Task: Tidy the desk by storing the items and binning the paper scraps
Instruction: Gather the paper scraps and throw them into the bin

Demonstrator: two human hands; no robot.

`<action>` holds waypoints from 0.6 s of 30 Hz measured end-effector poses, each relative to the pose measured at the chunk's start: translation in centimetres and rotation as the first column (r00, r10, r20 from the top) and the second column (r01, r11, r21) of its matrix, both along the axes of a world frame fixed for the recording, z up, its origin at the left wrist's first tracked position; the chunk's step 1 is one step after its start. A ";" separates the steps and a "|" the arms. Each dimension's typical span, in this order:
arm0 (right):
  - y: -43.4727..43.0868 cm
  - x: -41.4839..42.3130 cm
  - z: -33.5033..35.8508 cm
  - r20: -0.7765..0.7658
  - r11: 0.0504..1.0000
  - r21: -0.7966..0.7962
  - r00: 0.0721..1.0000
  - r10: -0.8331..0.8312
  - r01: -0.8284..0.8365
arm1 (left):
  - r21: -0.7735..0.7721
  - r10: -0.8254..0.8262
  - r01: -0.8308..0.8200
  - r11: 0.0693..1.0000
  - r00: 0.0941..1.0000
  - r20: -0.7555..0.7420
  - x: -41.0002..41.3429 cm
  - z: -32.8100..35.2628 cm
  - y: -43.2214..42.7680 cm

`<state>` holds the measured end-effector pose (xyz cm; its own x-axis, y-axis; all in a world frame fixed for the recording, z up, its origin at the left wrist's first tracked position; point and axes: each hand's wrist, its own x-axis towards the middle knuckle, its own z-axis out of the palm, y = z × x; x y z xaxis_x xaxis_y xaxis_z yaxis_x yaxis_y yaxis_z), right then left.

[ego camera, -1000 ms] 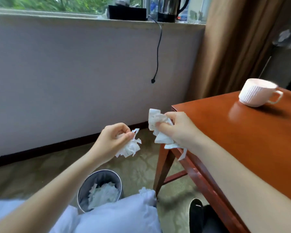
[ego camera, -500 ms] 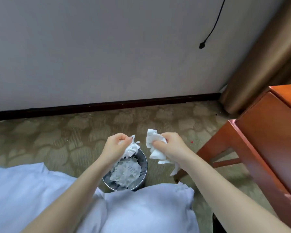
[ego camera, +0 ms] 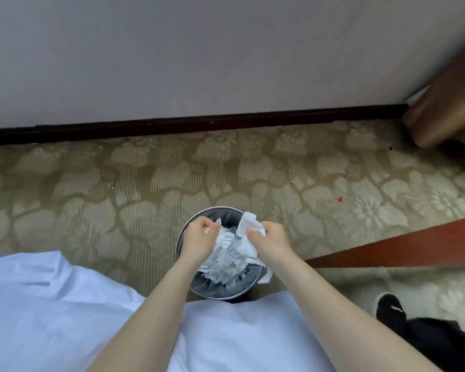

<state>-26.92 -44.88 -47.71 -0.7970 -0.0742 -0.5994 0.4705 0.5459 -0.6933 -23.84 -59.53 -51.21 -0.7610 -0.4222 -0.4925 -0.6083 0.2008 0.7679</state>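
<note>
A round metal waste bin with a dark liner stands on the carpet just in front of me, filled with crumpled white paper. My left hand hovers over the bin's left side, fingers curled on a small wad of white paper scraps. Over the bin's right side, my right hand grips a larger bunch of white paper scraps, part of which trails below the wrist.
A red-brown wooden rail of the desk crosses at the right. Patterned carpet runs to a dark skirting board and grey wall. A brown curtain hangs at the far right. My dark shoe is at lower right.
Both hands carried the paper scraps away from the desk and down over the bin. My view tilted downward, so the desk top and white cup left the frame.
</note>
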 end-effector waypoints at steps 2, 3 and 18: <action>-0.8 -0.4 -1.7 0.011 0.998 0.013 0.998 -0.056 0.056 | 0.002 0.030 -0.030 1.000 0.999 0.021 -0.4 -1.3 -0.2; -1.2 -0.7 -2.6 0.022 0.997 0.009 0.997 -0.079 0.079 | 0.003 0.044 -0.044 0.999 0.999 0.029 -0.6 -1.9 -0.3; -2.3 -1.4 -6.6 0.257 0.999 -0.008 0.966 0.036 -0.035 | -0.053 -0.169 0.189 0.981 0.949 0.267 -0.7 -5.7 -1.1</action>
<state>-28.27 -47.15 -54.27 -0.6128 -0.1025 -0.7835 0.6135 0.5632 -0.5535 -24.57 -60.60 -56.89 -0.6774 -0.3354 -0.6547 -0.7334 0.3768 0.5658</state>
